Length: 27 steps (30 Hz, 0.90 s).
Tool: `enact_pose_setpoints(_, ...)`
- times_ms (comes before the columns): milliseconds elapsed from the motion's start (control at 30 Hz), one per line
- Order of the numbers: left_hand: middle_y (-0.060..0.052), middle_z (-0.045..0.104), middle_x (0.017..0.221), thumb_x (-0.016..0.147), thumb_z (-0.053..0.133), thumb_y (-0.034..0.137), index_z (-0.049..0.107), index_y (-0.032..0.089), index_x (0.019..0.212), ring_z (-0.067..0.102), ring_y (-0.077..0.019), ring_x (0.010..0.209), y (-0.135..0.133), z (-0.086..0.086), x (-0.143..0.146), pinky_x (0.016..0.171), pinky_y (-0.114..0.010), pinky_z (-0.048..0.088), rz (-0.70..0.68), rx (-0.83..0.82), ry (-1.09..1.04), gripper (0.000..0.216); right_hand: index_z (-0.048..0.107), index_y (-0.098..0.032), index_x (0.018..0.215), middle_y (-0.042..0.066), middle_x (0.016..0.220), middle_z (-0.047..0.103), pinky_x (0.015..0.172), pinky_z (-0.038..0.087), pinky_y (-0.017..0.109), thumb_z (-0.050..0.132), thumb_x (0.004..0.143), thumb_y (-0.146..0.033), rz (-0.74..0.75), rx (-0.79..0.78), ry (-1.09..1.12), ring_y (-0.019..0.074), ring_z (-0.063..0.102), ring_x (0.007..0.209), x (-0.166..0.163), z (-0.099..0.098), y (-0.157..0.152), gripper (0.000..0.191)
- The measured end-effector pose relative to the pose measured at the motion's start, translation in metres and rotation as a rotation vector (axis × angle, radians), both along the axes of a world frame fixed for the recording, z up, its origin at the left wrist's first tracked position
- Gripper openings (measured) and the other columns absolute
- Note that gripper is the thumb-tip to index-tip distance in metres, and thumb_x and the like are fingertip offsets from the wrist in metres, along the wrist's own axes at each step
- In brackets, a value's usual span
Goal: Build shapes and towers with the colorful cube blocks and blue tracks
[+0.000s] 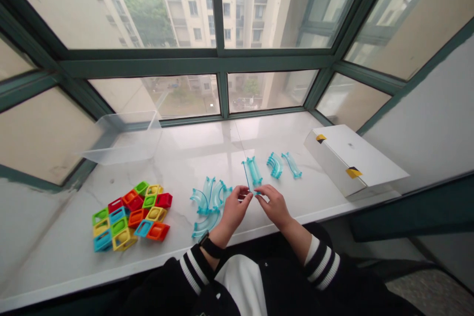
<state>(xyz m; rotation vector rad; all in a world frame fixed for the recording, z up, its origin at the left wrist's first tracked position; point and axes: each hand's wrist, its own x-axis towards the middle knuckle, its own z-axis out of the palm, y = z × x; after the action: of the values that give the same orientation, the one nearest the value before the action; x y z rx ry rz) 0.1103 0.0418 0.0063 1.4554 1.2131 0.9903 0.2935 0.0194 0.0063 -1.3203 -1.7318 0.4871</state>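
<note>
My left hand [234, 208] and my right hand [274, 205] meet near the counter's front edge, fingertips pinched on the near end of a translucent blue track piece [247, 176]. A straight blue track piece [254, 172] lies right beside it; I cannot tell whether the two are joined. Left of my left hand is a cluster of blue track pieces [208, 196], several of them curved, and the hand hides part of it. Beyond my right hand lie a curved blue track piece [274, 165] and a narrower one [292, 165], apart from each other.
Several red, yellow, green and blue plastic blocks [138, 217] are gathered at the left. A clear plastic bin [129, 144] stands behind them by the window. On the right, a white box [355, 160] with yellow-and-black tabs rests on the white marbled counter [192, 145]. Green-framed windows enclose the back.
</note>
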Motion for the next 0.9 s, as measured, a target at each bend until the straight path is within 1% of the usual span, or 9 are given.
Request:
enact_pose_setpoints(67, -0.01, 0.075, 0.112, 0.094, 0.066, 0.041, 0.068, 0.02, 0.112, 0.073, -0.0216, 0.099, 0.003, 0.005, 0.009, 0.085, -0.038, 0.062, -0.03, 0.03, 0.0, 0.028, 0.074, -0.025, 0.113, 0.008, 0.105, 0.074, 0.091, 0.056, 0.041, 0.061, 0.099, -0.026, -0.054, 0.007, -0.011, 0.0255, 0.068, 0.093, 0.008, 0.001, 0.007, 0.019)
enact_pose_setpoints(167, -0.012, 0.071, 0.128, 0.096, 0.063, 0.037, 0.068, 0.021, 0.123, 0.072, -0.0231, 0.109, 0.008, 0.008, 0.019, 0.09, -0.04, 0.063, -0.07, 0.076, -0.006, 0.032, 0.074, -0.024, 0.112, 0.009, 0.105, 0.075, 0.089, 0.056, 0.041, 0.06, 0.098, -0.025, -0.122, -0.002, -0.045, 0.0246, 0.068, 0.089, 0.021, 0.002, 0.021, 0.019)
enact_pose_setpoints(367, -0.014, 0.065, 0.145, 0.096, 0.063, 0.033, 0.063, 0.022, 0.14, 0.066, -0.027, 0.129, 0.02, -0.001, 0.03, 0.106, -0.046, 0.059, -0.132, 0.077, 0.009, 0.046, 0.075, -0.022, 0.108, 0.009, 0.104, 0.076, 0.089, 0.056, 0.041, 0.059, 0.094, -0.02, -0.18, -0.054, -0.105, 0.024, 0.069, 0.087, 0.032, 0.0, 0.054, 0.021)
enact_pose_setpoints(500, -0.014, 0.061, 0.151, 0.096, 0.063, 0.032, 0.059, 0.021, 0.147, 0.06, -0.0292, 0.139, 0.024, -0.009, 0.033, 0.113, -0.05, 0.054, -0.13, 0.043, 0.03, 0.052, 0.075, -0.02, 0.109, 0.01, 0.107, 0.077, 0.092, 0.056, 0.04, 0.06, 0.092, -0.015, -0.183, -0.101, -0.154, 0.0238, 0.07, 0.089, 0.03, -0.009, 0.067, 0.023)
enact_pose_setpoints(600, -0.014, 0.059, 0.154, 0.095, 0.064, 0.032, 0.056, 0.021, 0.149, 0.056, -0.0294, 0.143, 0.025, -0.015, 0.033, 0.118, -0.052, 0.049, -0.132, 0.021, 0.042, 0.056, 0.076, -0.02, 0.109, 0.01, 0.108, 0.077, 0.093, 0.055, 0.039, 0.062, 0.092, -0.012, -0.188, -0.131, -0.186, 0.0232, 0.071, 0.092, 0.028, -0.014, 0.071, 0.024)
enact_pose_setpoints(900, -0.013, 0.055, 0.158, 0.094, 0.065, 0.033, 0.053, 0.021, 0.152, 0.052, -0.03, 0.147, 0.025, -0.027, 0.034, 0.123, -0.051, 0.042, -0.141, -0.002, 0.045, 0.06, 0.077, -0.019, 0.111, 0.009, 0.11, 0.078, 0.095, 0.054, 0.037, 0.064, 0.092, -0.009, -0.197, -0.166, -0.25, 0.0232, 0.071, 0.097, 0.026, -0.019, 0.074, 0.025)
